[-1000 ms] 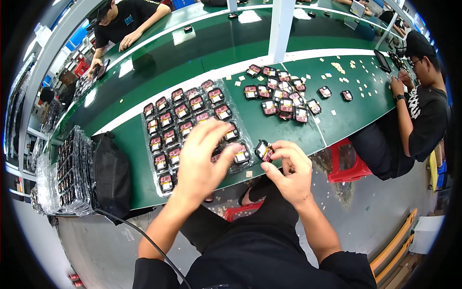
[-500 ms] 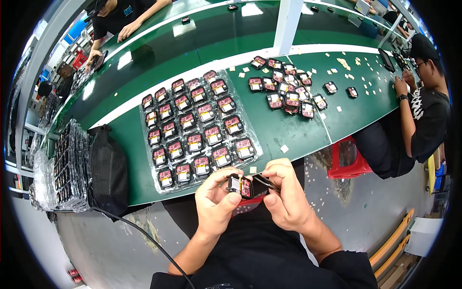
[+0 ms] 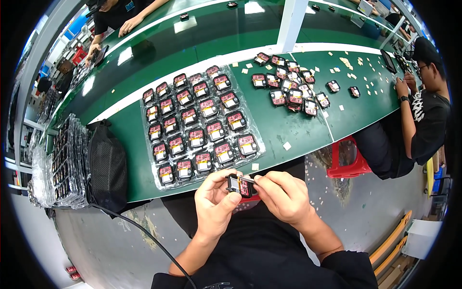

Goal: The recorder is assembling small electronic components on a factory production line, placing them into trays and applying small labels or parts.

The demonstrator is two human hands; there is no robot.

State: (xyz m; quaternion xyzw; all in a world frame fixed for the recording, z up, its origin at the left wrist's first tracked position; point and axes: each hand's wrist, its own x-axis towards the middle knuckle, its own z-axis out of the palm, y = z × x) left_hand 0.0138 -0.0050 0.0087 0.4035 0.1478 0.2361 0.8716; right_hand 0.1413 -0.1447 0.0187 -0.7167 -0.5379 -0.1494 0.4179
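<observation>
Above my lap, my left hand (image 3: 216,202) grips a small black-cased electronic device (image 3: 234,183) by its edges. Its open face shows a red circuit board, a silver-white block and a yellow strip. My right hand (image 3: 285,196) pinches a pair of slim metal tweezers (image 3: 247,179), their tips lying over the top of the device's board. What the tips touch is too small to make out. Just beyond my hands lies a clear plastic tray (image 3: 258,140) holding rows of similar devices.
More devices (image 3: 294,96) are heaped on the green table (image 3: 269,125), with small pale squares (image 3: 287,145) scattered about. At left stand a black mesh bag (image 3: 108,166) and stacked trays (image 3: 72,164). A co-worker (image 3: 423,106) sits at right by a red stool (image 3: 347,161); a white post (image 3: 291,26) rises behind.
My right hand has turned and moved left, bringing the tweezers from beside the device to over its board. My left hand holds the device in nearly the same place.
</observation>
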